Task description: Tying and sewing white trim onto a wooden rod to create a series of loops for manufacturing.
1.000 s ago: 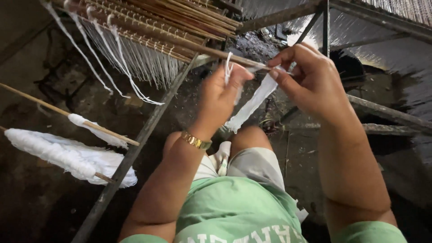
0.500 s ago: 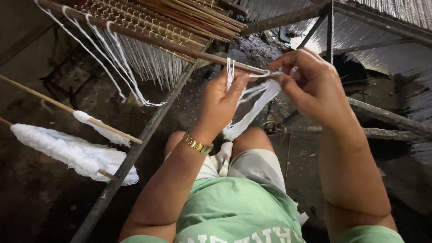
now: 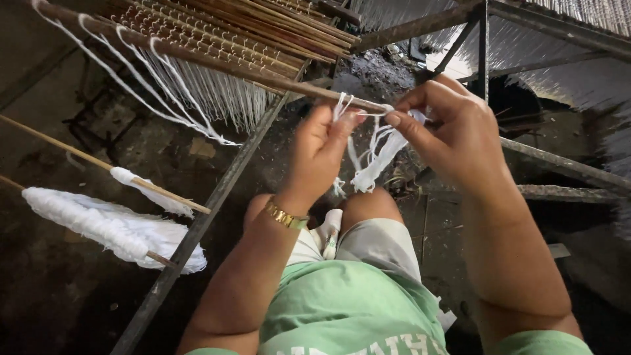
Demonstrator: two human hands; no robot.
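Note:
My left hand (image 3: 322, 148) and my right hand (image 3: 450, 135) meet just below a long wooden rod (image 3: 197, 59) of a loom. Both pinch a bunch of white threads (image 3: 374, 154) between thumb and fingertips. A short stretch of thread runs taut between the two hands, and the loose ends hang down below them in a tangled tuft. A gold bracelet (image 3: 286, 215) sits on my left wrist. My knees and green shirt (image 3: 348, 309) fill the lower middle.
Several wooden rods with white thread loops (image 3: 217, 92) slant across the top left. A metal frame bar (image 3: 197, 230) runs diagonally down the left. Two sticks wound with white yarn (image 3: 98, 227) lie at left. More metal bars (image 3: 559, 164) cross at right over dark ground.
The broad white strip hanging between my hands has been drawn up and split into thin strands. Both hands have moved closer together under the rod.

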